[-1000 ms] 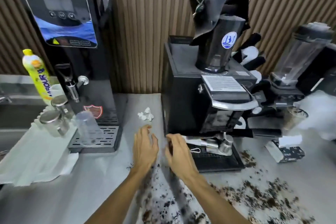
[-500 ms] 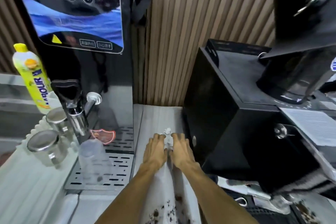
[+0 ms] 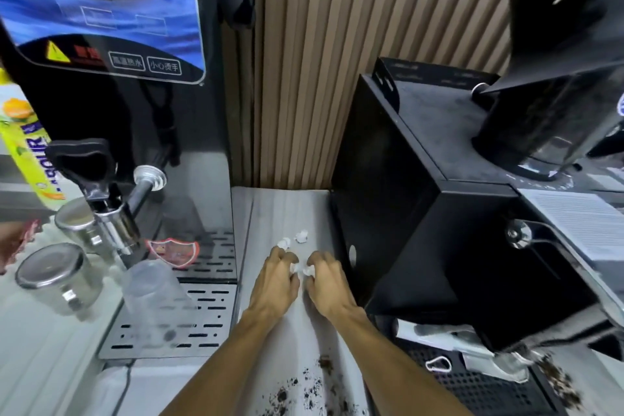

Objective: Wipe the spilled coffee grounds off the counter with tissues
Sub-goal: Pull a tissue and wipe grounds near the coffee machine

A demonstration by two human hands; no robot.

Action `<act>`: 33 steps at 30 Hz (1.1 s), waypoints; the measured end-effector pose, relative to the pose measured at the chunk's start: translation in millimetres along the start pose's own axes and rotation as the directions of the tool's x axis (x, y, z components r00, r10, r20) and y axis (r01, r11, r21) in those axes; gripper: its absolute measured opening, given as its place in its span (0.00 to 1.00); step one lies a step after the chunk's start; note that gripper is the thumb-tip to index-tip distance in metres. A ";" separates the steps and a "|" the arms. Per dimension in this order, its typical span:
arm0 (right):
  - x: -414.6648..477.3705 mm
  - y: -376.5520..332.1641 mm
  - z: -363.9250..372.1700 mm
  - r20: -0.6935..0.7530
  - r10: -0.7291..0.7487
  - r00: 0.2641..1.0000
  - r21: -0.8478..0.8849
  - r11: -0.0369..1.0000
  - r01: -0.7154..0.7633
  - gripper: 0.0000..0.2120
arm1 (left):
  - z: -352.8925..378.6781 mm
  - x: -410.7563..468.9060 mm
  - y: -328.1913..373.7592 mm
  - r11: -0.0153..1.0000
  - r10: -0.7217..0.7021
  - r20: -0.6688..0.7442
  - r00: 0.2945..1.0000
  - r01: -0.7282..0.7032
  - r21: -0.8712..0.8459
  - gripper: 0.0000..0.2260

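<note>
Your left grip (image 3: 275,279) and right grip (image 3: 329,282) rest side by side on the bench (image 3: 287,206), fingers curled, each pinching one of the tissue scraps (image 3: 308,270). Two loose scraps (image 3: 301,236) lie just beyond. Coffee grounds (image 3: 305,388) are scattered between your forearms.

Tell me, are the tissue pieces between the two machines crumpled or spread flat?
Crumpled. Two tissue wads lie loose on the counter; the left hand and right hand each pinch another tissue wad.
</note>
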State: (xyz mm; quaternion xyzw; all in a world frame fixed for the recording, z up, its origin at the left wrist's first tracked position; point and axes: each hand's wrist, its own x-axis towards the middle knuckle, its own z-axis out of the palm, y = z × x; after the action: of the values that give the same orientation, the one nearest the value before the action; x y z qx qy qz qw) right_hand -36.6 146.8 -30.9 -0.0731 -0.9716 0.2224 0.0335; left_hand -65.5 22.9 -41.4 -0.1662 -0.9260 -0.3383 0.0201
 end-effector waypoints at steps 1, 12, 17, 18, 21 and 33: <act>-5.1 -0.7 0.0 -0.021 -0.018 1.000 0.021 1.000 0.018 0.10 | -3.3 -4.1 -0.1 1.000 -0.003 -0.012 1.000 0.003 -0.013 0.09; -139.5 -6.6 -67.3 -0.287 -0.105 0.952 0.261 0.948 0.184 0.11 | -37.3 -106.6 78.1 0.961 0.186 -0.234 0.954 -0.226 -0.158 0.10; -253.9 30.7 -118.5 -0.383 -0.025 0.923 0.397 0.898 0.190 0.12 | -30.1 -194.0 156.3 0.912 0.251 -0.229 0.940 -0.309 -0.270 0.12; -277.7 42.7 -129.0 -0.392 -0.007 0.920 0.407 0.895 0.180 0.12 | -23.3 -210.7 173.7 0.900 0.276 -0.221 0.935 -0.332 -0.283 0.12; -347.4 98.6 -152.6 -0.430 0.074 0.900 0.426 0.895 0.130 0.12 | 9.9 -259.7 230.3 0.861 0.332 -0.137 0.933 -0.359 -0.361 0.11; -559.2 333.9 -166.1 -0.433 0.663 0.610 0.483 0.743 -0.464 0.12 | 219.8 -412.8 393.9 0.869 0.476 0.462 0.748 -0.320 -0.377 0.11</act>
State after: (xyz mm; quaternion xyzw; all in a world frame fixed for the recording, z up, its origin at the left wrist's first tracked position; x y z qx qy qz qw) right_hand 574.0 427.3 -45.7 -0.4370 -0.7874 0.3435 0.2665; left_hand 467.3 322.6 -28.4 -0.4509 -0.7794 -0.3898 -0.1928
